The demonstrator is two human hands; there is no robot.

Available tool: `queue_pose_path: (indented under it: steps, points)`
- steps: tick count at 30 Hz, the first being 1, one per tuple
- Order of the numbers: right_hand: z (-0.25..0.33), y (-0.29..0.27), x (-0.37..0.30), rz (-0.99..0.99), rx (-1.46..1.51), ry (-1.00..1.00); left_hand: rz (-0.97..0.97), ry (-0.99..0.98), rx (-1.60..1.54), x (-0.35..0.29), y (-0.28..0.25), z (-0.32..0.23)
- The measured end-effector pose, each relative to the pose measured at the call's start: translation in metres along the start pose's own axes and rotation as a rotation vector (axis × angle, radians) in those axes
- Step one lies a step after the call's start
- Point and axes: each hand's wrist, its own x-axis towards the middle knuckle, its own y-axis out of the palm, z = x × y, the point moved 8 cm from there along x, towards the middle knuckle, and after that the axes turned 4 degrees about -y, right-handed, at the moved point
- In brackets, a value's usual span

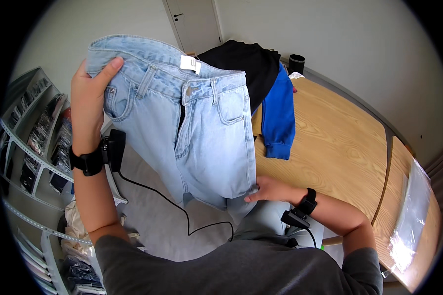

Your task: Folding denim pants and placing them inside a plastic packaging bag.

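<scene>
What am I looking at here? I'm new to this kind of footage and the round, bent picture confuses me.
This single picture comes from a wide fisheye camera worn on a person's head, looking down, so straight edges bend. No machine: two bare hands, each wrist wearing a black band with a small device. The left hand grips the waistband of a pair of light blue denim jeans, holding them up. The right hand touches the lower leg fabric. Behind, a light wooden table carries a black garment, a bright blue sweatshirt and a clear plastic bag.
</scene>
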Motion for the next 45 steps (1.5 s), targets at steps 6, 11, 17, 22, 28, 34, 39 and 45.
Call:
queue_pose_path:
  steps: [6,11,17,22,28,34,39,45]
  points:
    - [0.112,-0.052,0.031,-0.318,0.326,-0.204,-0.015,0.033,0.039,-0.045,-0.022,-0.031]
    - [0.118,-0.072,0.045,-0.405,0.469,-0.372,0.083,-0.036,-0.035,-0.077,-0.003,-0.034]
    - [0.102,-0.064,0.048,-0.151,0.767,-0.344,0.084,-0.076,-0.095,-0.089,-0.005,-0.035]
    - [0.099,-0.082,0.025,-0.117,0.796,-0.295,0.017,-0.096,-0.073,-0.083,-0.044,0.012]
    - [0.111,-0.096,0.009,-0.379,0.682,-0.371,0.104,-0.341,-0.121,-0.085,-0.057,0.106]
    - [0.136,-0.093,-0.026,-0.690,0.207,-0.394,0.054,-0.248,-0.044,-0.119,-0.069,0.119]
    - [0.133,-0.090,-0.019,-0.134,0.525,-0.468,0.167,-0.337,-0.360,-0.136,-0.072,0.131]
    - [0.100,-0.098,0.038,-0.642,0.786,-0.185,-0.104,-0.396,-0.171,-0.104,-0.031,0.180]
